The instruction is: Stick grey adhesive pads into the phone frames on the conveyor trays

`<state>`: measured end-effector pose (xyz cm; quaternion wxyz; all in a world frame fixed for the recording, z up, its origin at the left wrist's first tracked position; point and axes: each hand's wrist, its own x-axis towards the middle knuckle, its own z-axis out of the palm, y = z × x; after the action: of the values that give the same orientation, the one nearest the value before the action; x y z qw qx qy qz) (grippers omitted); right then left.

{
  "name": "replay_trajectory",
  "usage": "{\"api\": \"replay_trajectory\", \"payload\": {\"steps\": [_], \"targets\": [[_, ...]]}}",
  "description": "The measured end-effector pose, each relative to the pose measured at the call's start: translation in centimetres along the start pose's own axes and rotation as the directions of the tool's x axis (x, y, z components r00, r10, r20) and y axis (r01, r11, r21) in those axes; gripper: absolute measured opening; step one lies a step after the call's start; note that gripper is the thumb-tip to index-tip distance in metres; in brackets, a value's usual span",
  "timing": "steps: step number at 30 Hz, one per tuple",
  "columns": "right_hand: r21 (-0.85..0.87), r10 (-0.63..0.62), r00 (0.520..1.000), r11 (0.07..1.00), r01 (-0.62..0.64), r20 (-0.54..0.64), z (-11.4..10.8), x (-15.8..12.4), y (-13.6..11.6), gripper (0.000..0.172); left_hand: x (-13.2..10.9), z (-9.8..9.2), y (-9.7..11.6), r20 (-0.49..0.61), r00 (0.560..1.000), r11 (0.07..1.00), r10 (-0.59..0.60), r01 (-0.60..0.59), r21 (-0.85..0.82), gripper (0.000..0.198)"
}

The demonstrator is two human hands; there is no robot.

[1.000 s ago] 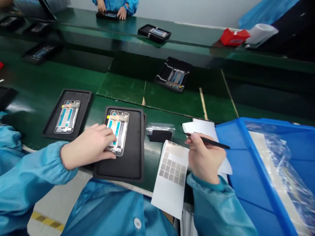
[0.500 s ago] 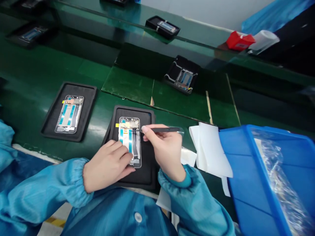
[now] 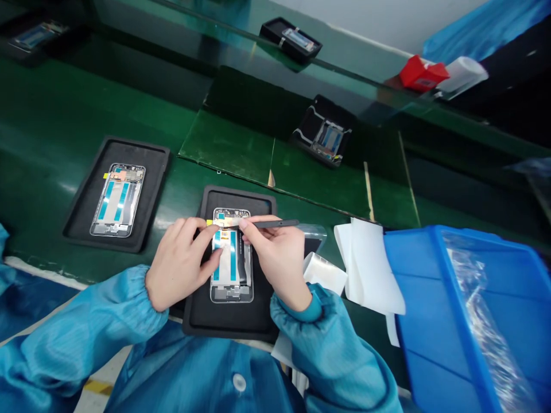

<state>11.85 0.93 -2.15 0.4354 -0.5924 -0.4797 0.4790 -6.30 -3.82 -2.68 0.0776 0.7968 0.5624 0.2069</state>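
Observation:
An opened phone (image 3: 225, 269) with blue adhesive strips, a silver centre and a yellow tab lies face-inward in a black foam tray (image 3: 232, 322). My right hand (image 3: 282, 258) pinches dark tweezers (image 3: 284, 222), whose tip reaches left over the board near the phone's top. Resting on the phone's left edge, my left hand (image 3: 183, 261) has thumb and index finger spread, the index fingertip beside the tweezer tip. That hand holds nothing that I can see. Fingers cover part of the upper board and the left frame.
Left of me, a second tray (image 3: 144, 201) carries another opened phone (image 3: 118, 201). White sheets (image 3: 370, 264) and a blue bin (image 3: 413, 287) with clear plastic stand at the right. Farther back are a black phone box (image 3: 307, 129) and a red container (image 3: 422, 74).
My left hand has moved up from the phone's lower part to its upper left edge, its fingers spreading. The tweezers' tip has shifted left across the board. The camera view has shifted slightly.

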Motion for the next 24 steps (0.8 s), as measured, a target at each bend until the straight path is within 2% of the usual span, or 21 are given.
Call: {"api": "replay_trajectory", "payload": {"steps": [24], "targets": [[-0.037, -0.02, 1.0, 0.999, 0.02, 0.003, 0.03, -0.12, 0.04, 0.019, 0.03, -0.15, 0.15, 0.004, 1.0, 0.999, -0.006, 0.006, 0.037, 0.031]]}}
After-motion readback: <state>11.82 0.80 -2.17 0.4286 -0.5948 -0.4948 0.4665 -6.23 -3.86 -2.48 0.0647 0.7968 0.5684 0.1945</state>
